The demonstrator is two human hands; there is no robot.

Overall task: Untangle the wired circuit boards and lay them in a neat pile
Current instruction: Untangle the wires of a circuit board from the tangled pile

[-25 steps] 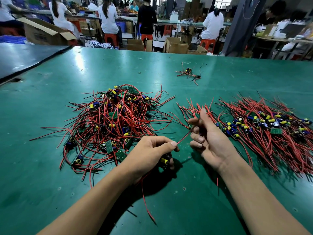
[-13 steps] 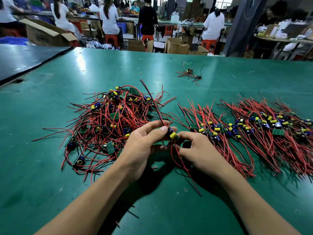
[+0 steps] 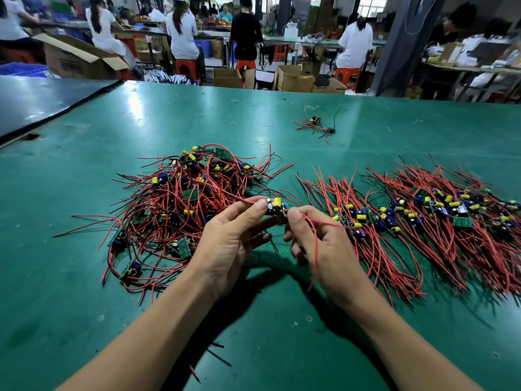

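One small circuit board [image 3: 275, 208] with a yellow capacitor and red wires is held above the green table [image 3: 282, 320], between the two piles. My left hand [image 3: 229, 244] pinches its left side with thumb and fingers. My right hand [image 3: 318, 244] pinches its right end, and a red wire [image 3: 315, 249] drapes down over that hand. A tangled heap of wired boards [image 3: 180, 210] lies to the left. Neat rows of straightened boards [image 3: 423, 218] lie to the right, wires pointing toward and away from me.
A few stray wired boards [image 3: 315, 125] and a rubber band [image 3: 234, 123] lie farther back on the table. A dark table [image 3: 33, 100] adjoins at the far left. Seated workers, cardboard boxes [image 3: 293, 79] and red stools stand beyond the far edge.
Both hands came together and lifted one board out of the tangle. Its long wire, which stuck up half a second ago, now hangs over my right hand.
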